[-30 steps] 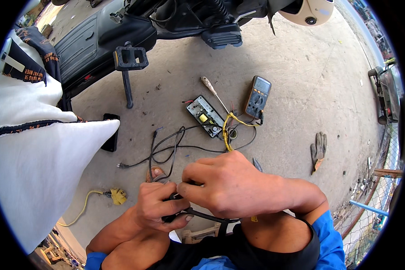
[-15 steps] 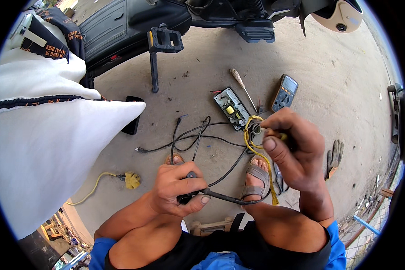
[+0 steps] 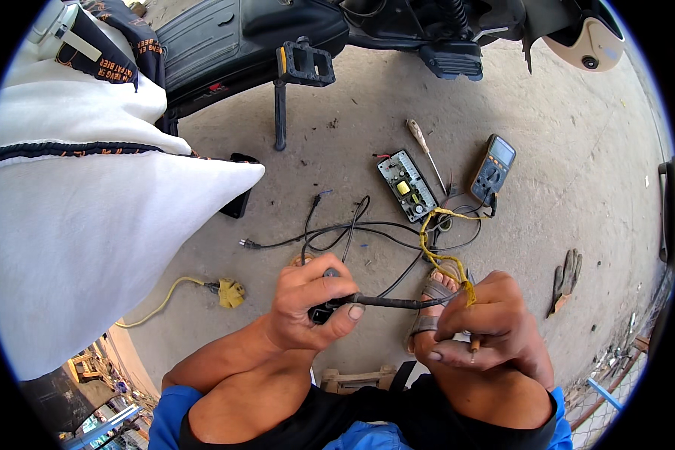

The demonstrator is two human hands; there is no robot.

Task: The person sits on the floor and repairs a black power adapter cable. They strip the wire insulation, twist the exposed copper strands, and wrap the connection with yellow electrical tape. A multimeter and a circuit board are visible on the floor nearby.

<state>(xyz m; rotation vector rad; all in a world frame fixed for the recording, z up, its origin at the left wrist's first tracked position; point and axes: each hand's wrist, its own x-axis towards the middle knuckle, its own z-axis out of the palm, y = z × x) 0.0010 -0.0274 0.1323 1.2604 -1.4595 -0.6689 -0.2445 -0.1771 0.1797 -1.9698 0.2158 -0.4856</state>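
Note:
My left hand is closed round a black plug at the end of a thick black cable. The cable runs right, toward my other hand. Between the thumb and fingers of my right hand is a slim brown test probe with a thin metal tip, pointing down toward my knee. Beside these knuckles hangs a yellow-wrapped lead, which loops past an opened circuit board in its case. A multimeter lies on the ground beyond.
A screwdriver lies between board and multimeter. Black cords tangle on the ground. A yellow cord end and a glove lie at either side. A scooter stands ahead; white cloth drapes at left.
My right hand has come down and nearer from beside the circuit board, bringing the probe above my right knee. My left hand keeps the plug. The view has shifted slightly.

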